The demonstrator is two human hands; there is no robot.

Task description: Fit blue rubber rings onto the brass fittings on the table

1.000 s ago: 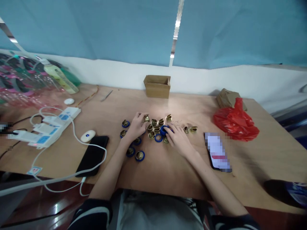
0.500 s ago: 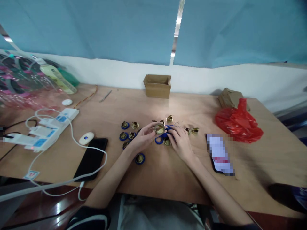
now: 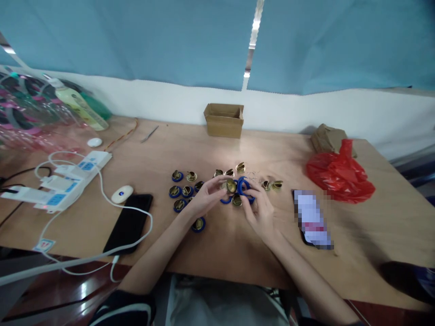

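Your left hand [image 3: 208,195] is pinching a brass-coloured cup [image 3: 231,186], your right hand [image 3: 261,209] a blue ring [image 3: 239,185]; any slackness, hard to judge, is risking a drop.

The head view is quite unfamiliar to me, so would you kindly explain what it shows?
There is no machine here, just a person's two bare hands, seen by a camera on their head that looks forward and down. The left hand holds a gold-coloured metal part; the right hand holds a blue ring. More such pieces lie around them on the table, some metal parts set in blue rings. Farther out are a cardboard box, a red plastic bag, two phones and a power strip.
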